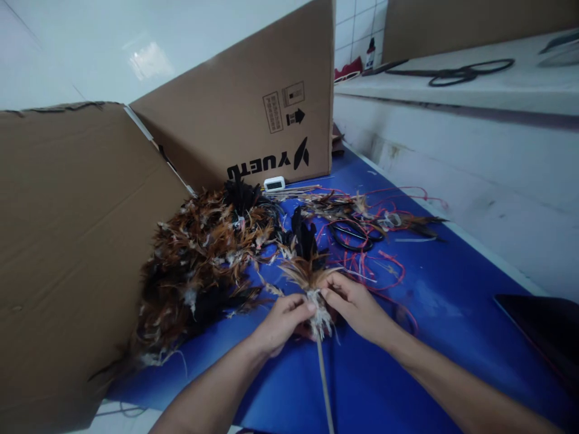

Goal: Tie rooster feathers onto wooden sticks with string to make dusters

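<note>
Between my hands is a bundle of brown and black feathers point(306, 268), its pale quill ends gathered around a thin stick point(324, 377) that runs down toward me. My left hand point(286, 319) pinches the bundle at the pale quills from the left. From the right, my right hand point(350, 301) has thumb and finger closed on the feathers just above the quills. Whether a string lies between the fingers is too small to make out. A large heap of loose feathers point(203, 241) lies to the left of my hands.
Black-handled scissors point(350, 235) and tangled red string point(393, 265) lie beyond my right hand on the blue tabletop point(443, 325). A small white digital device point(274, 184) stands by the cardboard wall point(203, 120). A dark flat object point(543, 325) sits at right; another pair of scissors point(461, 73) rests on the ledge.
</note>
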{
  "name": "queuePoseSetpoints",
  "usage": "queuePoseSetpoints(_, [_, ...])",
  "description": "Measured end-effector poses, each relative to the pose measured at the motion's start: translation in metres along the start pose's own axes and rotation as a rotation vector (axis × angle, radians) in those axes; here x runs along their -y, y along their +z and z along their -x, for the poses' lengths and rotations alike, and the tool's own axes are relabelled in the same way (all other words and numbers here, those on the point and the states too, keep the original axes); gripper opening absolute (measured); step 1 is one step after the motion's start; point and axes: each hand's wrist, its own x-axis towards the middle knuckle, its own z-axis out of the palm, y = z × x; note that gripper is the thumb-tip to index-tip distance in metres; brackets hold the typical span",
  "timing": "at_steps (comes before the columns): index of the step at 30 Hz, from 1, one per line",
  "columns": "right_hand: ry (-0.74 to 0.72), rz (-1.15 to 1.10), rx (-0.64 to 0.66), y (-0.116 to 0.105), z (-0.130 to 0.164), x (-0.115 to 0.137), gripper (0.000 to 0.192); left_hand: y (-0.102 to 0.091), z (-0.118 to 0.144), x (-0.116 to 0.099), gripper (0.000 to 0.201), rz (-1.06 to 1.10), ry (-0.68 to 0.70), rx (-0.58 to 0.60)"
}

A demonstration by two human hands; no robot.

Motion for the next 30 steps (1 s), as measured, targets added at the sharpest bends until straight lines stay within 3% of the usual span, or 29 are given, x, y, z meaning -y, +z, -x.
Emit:
queuePoseSetpoints(3, [0.019,-0.036,-0.010,0.000,0.000,0.003,0.017,0.001,0.001,-0.002,0.033,0.087,0.004,0.003])
queuePoseSetpoints(7, [0.080,-0.059,0.045,0.002,0.004,0.005,0.025,0.001,0.001,-0.010,0.037,0.138,0.121,-0.114])
queuePoseSetpoints(11, [0.165,-0.004,0.203,0.017,0.014,0.010,0.032,-0.004,-0.001,-0.014,0.038,0.172,0.289,-0.295])
queuePoseSetpoints(16, [0.294,-0.023,0.440,0.039,0.026,0.014,0.032,-0.011,-0.004,-0.014,0.039,0.181,0.400,-0.383])
queuePoseSetpoints(19, [0.285,-0.065,0.469,0.042,0.027,0.016,0.035,-0.014,-0.004,-0.015,0.043,0.210,0.375,-0.300])
queuePoseSetpoints(26, [0.217,-0.113,0.425,0.037,0.020,0.021,0.038,-0.011,0.003,-0.012,0.045,0.299,0.233,0.087])
queuePoseSetpoints(30, [0.180,-0.126,0.399,0.042,0.016,0.021,0.037,-0.009,0.005,-0.010,0.042,0.363,0.229,0.144])
